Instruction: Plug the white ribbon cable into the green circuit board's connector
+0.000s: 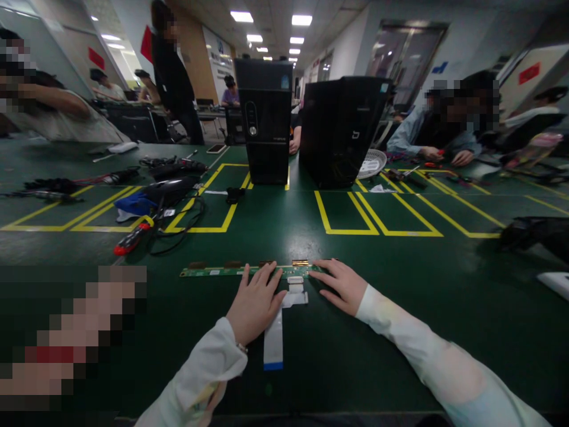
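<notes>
A long, narrow green circuit board (217, 272) lies flat across the green table in front of me. My left hand (258, 302) rests on its middle part, fingers spread and palm down. At the board's right end, my right hand (341, 284) has its fingers stretched out over the edge, covering that end. Between my hands a white flat ribbon cable (272, 341) with a blue tip runs from the board's connector toward me. The folded upper part of the cable lies beside my left thumb. Neither hand grips anything.
Two black computer towers (269, 118) stand at the back centre. On the left lie a red-handled screwdriver (132, 238), a black-and-blue tool (146, 198) and cables. A white basket (372, 163) sits behind yellow tape outlines (347, 232). A co-worker's hands (462, 157) handle parts at the right.
</notes>
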### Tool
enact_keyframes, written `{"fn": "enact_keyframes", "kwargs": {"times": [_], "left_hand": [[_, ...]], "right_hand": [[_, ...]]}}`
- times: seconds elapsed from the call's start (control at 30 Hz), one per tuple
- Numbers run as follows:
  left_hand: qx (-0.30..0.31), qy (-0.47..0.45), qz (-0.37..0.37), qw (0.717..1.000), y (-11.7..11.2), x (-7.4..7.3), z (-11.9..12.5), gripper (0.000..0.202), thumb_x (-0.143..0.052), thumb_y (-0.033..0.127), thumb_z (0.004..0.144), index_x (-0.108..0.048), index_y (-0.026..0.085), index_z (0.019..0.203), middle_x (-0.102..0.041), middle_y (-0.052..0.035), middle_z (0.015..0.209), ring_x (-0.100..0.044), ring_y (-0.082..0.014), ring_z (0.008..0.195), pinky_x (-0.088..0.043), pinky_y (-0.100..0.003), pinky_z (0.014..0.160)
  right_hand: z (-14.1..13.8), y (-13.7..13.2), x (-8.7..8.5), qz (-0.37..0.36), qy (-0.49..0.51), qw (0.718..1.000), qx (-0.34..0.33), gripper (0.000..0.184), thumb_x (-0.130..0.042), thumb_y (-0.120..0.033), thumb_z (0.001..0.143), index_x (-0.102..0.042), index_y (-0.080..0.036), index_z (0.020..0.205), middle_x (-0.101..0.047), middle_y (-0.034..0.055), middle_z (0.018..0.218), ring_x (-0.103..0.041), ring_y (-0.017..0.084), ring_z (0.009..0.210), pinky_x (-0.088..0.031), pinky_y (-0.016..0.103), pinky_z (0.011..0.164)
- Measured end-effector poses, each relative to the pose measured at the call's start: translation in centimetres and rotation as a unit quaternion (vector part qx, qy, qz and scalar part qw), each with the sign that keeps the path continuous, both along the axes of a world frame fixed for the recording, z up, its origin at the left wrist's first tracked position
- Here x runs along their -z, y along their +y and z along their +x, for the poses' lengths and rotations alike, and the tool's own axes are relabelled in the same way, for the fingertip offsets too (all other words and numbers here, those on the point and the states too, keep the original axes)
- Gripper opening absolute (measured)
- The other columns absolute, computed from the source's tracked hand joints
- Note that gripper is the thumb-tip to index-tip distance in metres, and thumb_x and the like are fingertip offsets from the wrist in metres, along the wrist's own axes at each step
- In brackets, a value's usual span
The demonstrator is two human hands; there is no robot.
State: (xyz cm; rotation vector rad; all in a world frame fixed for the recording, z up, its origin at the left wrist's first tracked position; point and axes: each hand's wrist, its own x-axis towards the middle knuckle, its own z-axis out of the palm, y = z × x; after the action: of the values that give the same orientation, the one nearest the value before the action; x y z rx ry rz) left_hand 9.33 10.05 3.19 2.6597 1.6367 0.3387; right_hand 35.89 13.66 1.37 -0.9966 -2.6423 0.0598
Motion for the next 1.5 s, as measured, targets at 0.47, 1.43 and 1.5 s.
{"fn": "enact_keyframes", "kwargs": {"times": [0.47, 1.43, 1.5], "left_hand": [[0.066, -0.018, -0.051, 0.996, -3.2, -0.5, 3.9, 0.050, -0.045, 0.038, 0.093, -0.045, 0.009, 0.133, -0.050, -0.0145, 0.137, -0.045, -0.0279, 0.126, -0.038, -0.042, 0.106], [0.070, -0.103, -0.029, 0.992, -2.7, -0.7, 3.4, 0.039, -0.043, 0.031, 0.094, -0.047, 0.016, 0.129, -0.052, -0.0117, 0.133, -0.047, -0.0246, 0.123, -0.042, -0.042, 0.101], [0.065, -0.115, 0.000, 0.991, -2.4, -1.1, 3.2, 0.035, -0.042, 0.028, 0.094, -0.050, 0.016, 0.127, -0.054, -0.0111, 0.127, -0.049, -0.0240, 0.119, -0.043, -0.041, 0.099]], "right_hand": [[-1.1, -1.1, 0.3, 0.003, -0.025, 0.998, 0.056, 0.048, -0.042, -0.035, 0.092, -0.045, -0.022, 0.137, -0.043, 0.0159, 0.137, -0.039, 0.031, 0.126, -0.035, 0.053, 0.102], [-0.9, -1.0, 0.0, -0.003, -0.037, 0.998, 0.044, 0.050, -0.043, -0.037, 0.091, -0.044, -0.020, 0.139, -0.041, 0.0152, 0.140, -0.037, 0.029, 0.128, -0.033, 0.051, 0.105], [-0.8, -0.9, 0.2, -0.004, -0.035, 0.998, 0.045, 0.051, -0.043, -0.038, 0.092, -0.044, -0.019, 0.138, -0.041, 0.0154, 0.140, -0.037, 0.029, 0.128, -0.033, 0.051, 0.105]]}}
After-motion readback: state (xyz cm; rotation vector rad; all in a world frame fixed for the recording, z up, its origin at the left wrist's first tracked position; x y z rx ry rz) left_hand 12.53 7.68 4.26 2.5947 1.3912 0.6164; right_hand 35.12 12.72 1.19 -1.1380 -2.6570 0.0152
